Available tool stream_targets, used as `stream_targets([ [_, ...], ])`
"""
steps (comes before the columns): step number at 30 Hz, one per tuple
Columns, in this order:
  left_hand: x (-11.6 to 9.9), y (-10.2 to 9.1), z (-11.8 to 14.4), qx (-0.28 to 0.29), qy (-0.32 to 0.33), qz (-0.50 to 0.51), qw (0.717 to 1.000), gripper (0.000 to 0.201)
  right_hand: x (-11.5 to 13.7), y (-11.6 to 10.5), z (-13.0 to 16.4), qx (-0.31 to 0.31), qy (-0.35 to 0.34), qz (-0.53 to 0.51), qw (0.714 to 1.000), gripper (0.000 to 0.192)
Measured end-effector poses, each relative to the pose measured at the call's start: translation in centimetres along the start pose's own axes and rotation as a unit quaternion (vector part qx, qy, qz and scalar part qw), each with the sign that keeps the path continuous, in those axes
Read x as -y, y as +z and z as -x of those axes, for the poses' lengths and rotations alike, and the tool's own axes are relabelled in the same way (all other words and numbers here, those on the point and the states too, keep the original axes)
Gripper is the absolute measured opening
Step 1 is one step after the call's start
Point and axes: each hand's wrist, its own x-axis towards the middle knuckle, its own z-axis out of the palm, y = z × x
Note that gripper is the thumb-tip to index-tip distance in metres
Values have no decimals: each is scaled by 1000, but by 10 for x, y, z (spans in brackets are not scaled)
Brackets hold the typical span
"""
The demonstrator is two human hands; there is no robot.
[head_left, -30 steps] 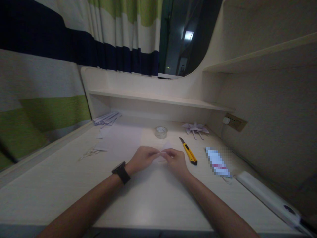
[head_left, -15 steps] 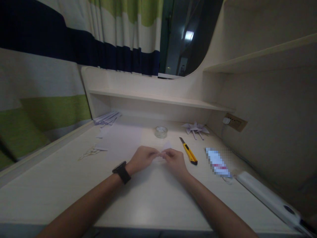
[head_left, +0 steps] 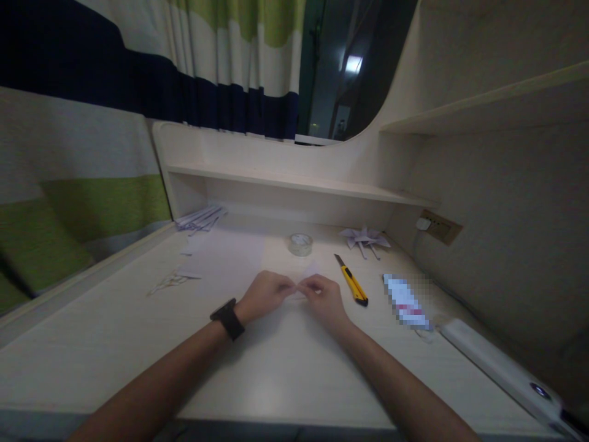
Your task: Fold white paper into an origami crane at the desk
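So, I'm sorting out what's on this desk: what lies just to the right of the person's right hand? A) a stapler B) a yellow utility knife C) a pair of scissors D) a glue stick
B: a yellow utility knife lies on the desk just right of the right hand, which, with the left hand, pinches a small piece of paper.

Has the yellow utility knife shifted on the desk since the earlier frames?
No. The yellow utility knife keeps its place between the tape roll and the blurred packet; the slight offset matches the whole view's shift, so the camera moved.
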Motion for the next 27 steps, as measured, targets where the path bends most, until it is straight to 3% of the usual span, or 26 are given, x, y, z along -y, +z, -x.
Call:
stream_targets([
  [3,0,-1,1,9,-2,-66,998,25,-3,-2,1,60,-73,98,991,11],
  [6,-1,0,4,29,12,-119,992,24,-3,-7,2,137,-146,185,962,17],
  [11,-1,4,8,60,18,-151,987,19,0,-12,3,213,-186,254,925,16],
  [22,-9,-7,4,66,5,-153,986,22,7,-21,-3,242,-199,246,917,15],
  [27,-7,-15,2,59,-26,-156,986,20,2,-40,-8,222,-138,258,930,15],
])
